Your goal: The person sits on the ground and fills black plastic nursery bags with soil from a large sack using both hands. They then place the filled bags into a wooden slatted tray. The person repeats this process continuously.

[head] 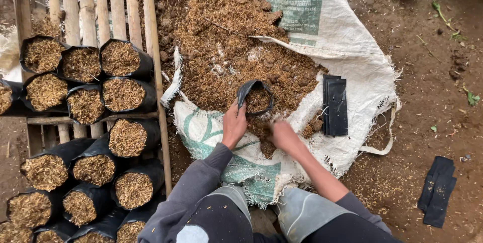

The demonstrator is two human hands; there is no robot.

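From the head camera I see my left hand (234, 125) gripping a small black bag (256, 97), half full of husk, over the white sack (352, 72). My right hand (283, 135) scoops, blurred; grip unclear. Filled bags (123, 94) crowd the wooden crate (151, 1) left.

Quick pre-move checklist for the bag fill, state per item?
1. Left hand holds the black bag at its rim: ok.
2. Bag mouth open, facing up: ok.
3. Bag full: not ok, husk mix sits below the rim.
4. Right hand on the husk pile: ok; whether it holds a scoop of it, cannot tell, hand is blurred.
5. Spare flat bags beside the pile on the sack: ok.
6. Free slot in the wooden crate for the next filled bag: ok, bare slats show at the far end.
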